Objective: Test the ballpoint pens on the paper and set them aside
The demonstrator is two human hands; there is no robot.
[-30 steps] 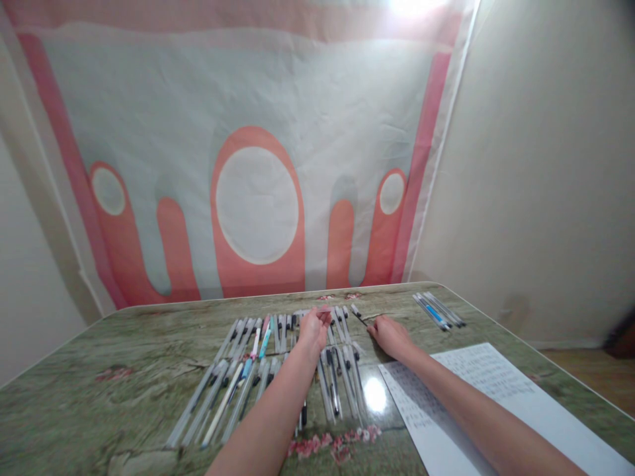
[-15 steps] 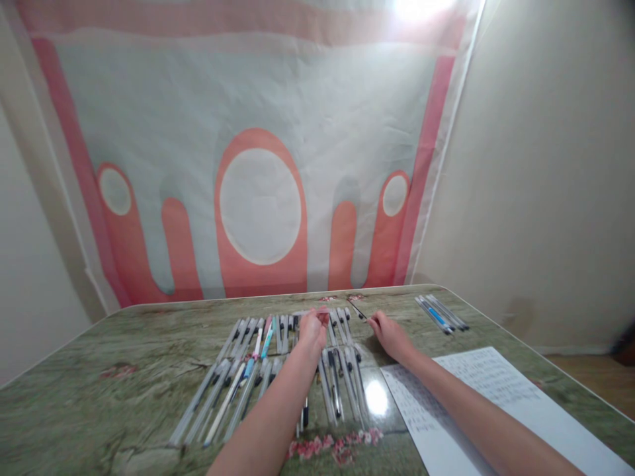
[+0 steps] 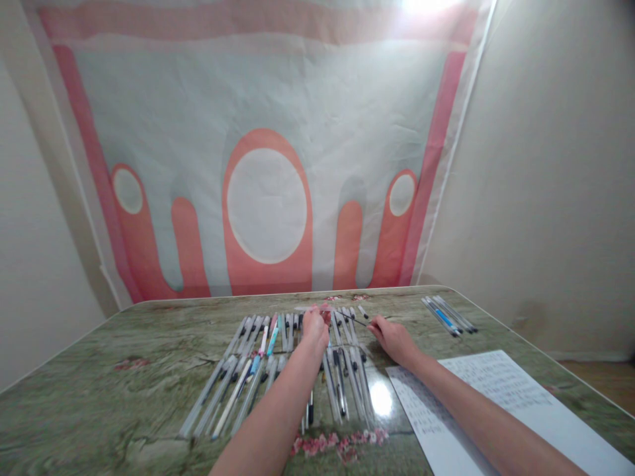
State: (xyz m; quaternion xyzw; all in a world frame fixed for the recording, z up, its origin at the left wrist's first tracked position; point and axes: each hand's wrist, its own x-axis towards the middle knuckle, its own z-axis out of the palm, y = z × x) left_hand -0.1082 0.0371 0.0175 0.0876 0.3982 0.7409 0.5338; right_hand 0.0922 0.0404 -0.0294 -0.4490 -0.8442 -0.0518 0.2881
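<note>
My left hand [image 3: 316, 327] is closed around a clear pen barrel [image 3: 301, 309], whose end sticks out to the left above the back row of pens. To its right, my right hand [image 3: 391, 337] pinches one end of a thin dark pen refill [image 3: 353, 318]. The refill's far tip reaches left, close to the left fingers; whether it touches the barrel I cannot tell. A small pen cap [image 3: 363, 311] lies on the table just beyond the refill. Clear-barrelled pens [image 3: 198, 403] with dark parts lie in two rows under and around the left forearm, among them pink and blue ones.
A handwritten sheet of paper [image 3: 501, 390] lies under my right forearm. Several pens [image 3: 449, 316], one of them blue, form a separate group at the back right of the marbled table [image 3: 99, 370]. A printed cloth [image 3: 268, 79] hangs behind the table.
The refill in my right hand has swung from pointing away from me to pointing left, toward the left hand. The whole view has shifted slightly.
</note>
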